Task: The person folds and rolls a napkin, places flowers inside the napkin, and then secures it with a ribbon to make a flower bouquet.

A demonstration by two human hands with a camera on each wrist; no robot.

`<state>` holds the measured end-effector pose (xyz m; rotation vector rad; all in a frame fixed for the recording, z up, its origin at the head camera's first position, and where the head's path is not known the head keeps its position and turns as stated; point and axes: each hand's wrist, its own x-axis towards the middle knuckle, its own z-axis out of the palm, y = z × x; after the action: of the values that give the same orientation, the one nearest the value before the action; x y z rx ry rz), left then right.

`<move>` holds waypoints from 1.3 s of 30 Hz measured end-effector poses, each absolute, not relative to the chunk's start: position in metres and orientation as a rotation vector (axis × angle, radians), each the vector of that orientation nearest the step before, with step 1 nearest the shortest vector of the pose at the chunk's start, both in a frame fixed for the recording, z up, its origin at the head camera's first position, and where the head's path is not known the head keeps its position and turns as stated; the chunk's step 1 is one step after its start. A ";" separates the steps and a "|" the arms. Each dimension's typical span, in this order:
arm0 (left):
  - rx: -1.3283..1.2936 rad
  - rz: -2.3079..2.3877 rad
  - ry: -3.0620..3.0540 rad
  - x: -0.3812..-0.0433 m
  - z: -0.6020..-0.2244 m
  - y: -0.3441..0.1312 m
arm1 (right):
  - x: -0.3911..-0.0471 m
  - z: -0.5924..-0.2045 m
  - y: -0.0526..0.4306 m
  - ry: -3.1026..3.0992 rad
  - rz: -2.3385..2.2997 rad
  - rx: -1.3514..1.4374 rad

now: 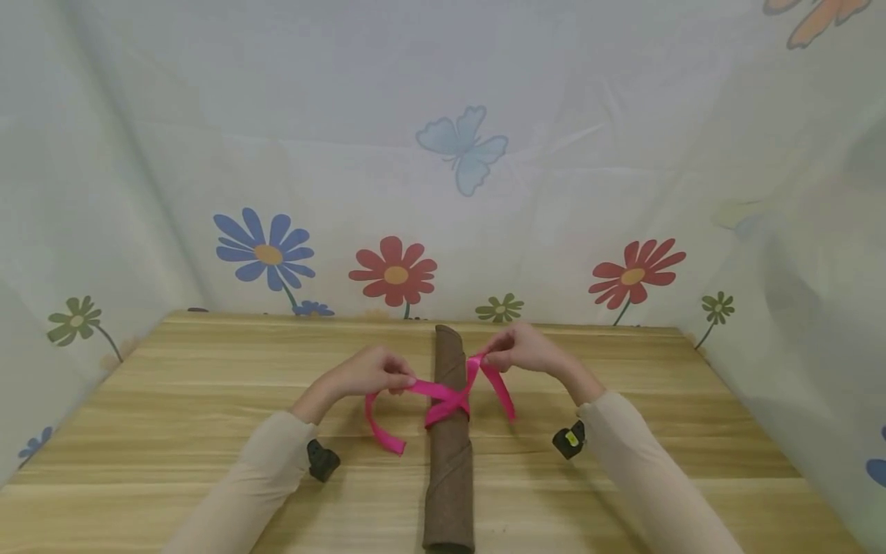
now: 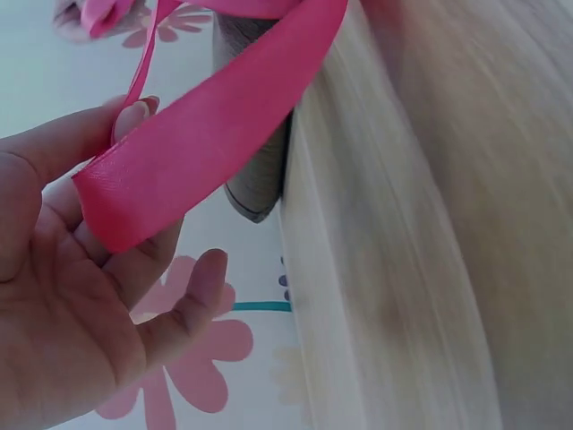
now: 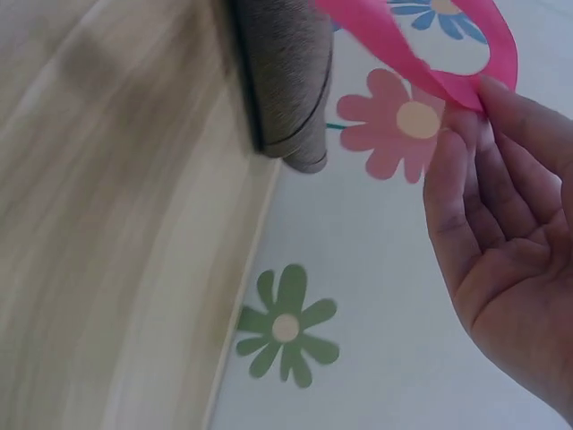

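A long brown roll (image 1: 450, 477), its surface marked by a slanting seam, lies lengthwise on the wooden table. Around its middle passes a bright pink ribbon (image 1: 448, 406), whose two ends cross on top. To the left of the roll, my left hand (image 1: 367, 372) pinches one ribbon end between thumb and finger, with a loose tail curling down. My right hand (image 1: 526, 350) pinches the other end, raised on the right, and its tail hangs down. In the right wrist view, thumb and fingertips of the right hand (image 3: 501, 197) meet on the pink ribbon (image 3: 461, 88).
The wooden table (image 1: 208, 385) reaches back to a pale cloth backdrop (image 1: 332, 154) printed with flowers and butterflies. Similar cloth hangs at both sides. Small black cameras (image 1: 570, 440) are worn at the wrists.
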<state>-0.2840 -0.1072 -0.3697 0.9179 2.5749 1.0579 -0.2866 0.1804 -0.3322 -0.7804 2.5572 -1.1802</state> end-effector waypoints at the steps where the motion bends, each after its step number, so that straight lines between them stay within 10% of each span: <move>1: 0.923 1.064 2.578 -0.283 -0.369 -0.106 | -0.288 -0.331 0.178 2.565 -1.200 -0.770; 39: 1.030 1.200 2.568 -0.282 -0.360 -0.082 | -0.312 -0.372 0.134 2.114 -1.735 -0.487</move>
<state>-0.2817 -0.0820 -0.3600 1.0302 2.5683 1.1997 -0.3117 0.1345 -0.3718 -0.4874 2.1143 -1.7354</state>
